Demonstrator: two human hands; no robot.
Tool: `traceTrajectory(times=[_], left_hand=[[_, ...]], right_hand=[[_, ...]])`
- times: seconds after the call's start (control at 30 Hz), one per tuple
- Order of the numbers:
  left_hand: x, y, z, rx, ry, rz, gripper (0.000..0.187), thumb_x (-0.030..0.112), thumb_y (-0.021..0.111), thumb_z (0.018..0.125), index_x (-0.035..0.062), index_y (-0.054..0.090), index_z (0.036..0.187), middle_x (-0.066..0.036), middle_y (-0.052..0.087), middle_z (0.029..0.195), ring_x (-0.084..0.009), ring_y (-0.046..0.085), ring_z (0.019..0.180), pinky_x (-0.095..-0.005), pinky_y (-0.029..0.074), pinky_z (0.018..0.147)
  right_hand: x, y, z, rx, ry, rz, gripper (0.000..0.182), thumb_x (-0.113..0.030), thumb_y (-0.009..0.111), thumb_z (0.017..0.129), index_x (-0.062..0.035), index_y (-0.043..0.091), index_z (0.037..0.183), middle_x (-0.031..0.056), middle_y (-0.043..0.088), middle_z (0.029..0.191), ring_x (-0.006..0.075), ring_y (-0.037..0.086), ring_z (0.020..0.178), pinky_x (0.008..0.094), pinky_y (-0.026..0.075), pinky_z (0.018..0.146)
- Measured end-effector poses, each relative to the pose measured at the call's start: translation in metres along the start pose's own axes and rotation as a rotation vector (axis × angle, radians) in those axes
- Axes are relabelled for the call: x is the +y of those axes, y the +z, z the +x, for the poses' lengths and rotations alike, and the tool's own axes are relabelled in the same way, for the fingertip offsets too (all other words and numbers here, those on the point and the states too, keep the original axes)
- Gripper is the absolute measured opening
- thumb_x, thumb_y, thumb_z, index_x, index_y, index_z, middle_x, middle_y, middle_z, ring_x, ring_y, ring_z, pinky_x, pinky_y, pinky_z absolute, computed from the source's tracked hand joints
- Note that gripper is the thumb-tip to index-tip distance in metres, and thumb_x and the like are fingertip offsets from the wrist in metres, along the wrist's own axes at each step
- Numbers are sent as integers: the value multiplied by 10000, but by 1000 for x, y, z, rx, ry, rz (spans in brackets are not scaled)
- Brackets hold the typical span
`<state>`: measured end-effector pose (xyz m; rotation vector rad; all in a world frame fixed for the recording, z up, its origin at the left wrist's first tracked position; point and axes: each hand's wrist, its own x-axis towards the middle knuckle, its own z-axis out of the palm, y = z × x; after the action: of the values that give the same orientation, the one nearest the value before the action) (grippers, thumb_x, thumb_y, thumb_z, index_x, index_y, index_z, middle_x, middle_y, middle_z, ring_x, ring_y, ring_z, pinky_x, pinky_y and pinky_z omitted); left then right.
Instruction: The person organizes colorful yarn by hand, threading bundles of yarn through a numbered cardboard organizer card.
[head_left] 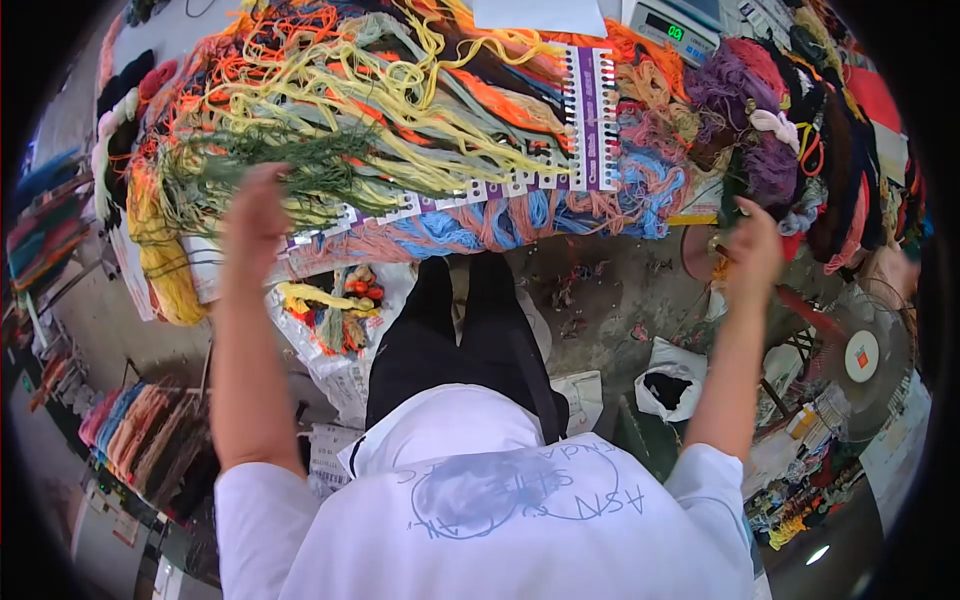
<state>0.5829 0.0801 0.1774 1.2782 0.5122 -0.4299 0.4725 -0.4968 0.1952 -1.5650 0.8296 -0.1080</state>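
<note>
My left hand is raised at the left edge of the pile, blurred, so its fingers do not show clearly. Just beyond it, loose dark green thread spreads over pale yellow and grey strands. On the right, my right hand has its fingers curled at the lower end of a dark green skein, which it appears to pinch. Between the hands lie white punched thread cards with a purple stripe, "Cross Stitch" printed on one card. Strands run to their holes.
Blue and pink thread hangs along the table's front edge. A digital scale stands at the back, beside purple skeins. A fan is low at right. A white sack and a yellow thread bundle lie below.
</note>
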Motion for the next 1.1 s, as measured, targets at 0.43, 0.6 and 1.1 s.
traceTrajectory(times=[0.43,0.6,1.1], left_hand=[[-194,133,15,69,-117,677,255,131,553,777,22,619,998,-113,624,727,-217,603,665,-326,465,641],[-203,132,14,130,-110,629,230,136,566,784,18,599,978,-91,593,680,-209,585,625,-324,452,609],[-211,139,25,148,-41,585,185,145,568,810,-4,619,907,-121,622,716,-191,579,622,-318,456,603]], right_hand=[[150,261,-56,-362,-71,-427,156,-192,704,726,-51,696,793,77,647,707,208,624,628,311,473,594],[146,266,-57,-357,-25,-472,164,-177,717,744,-28,682,802,19,636,672,74,557,595,226,433,567],[156,264,-60,-385,-40,-415,120,-179,665,731,-69,660,778,48,622,728,180,615,642,298,476,611]])
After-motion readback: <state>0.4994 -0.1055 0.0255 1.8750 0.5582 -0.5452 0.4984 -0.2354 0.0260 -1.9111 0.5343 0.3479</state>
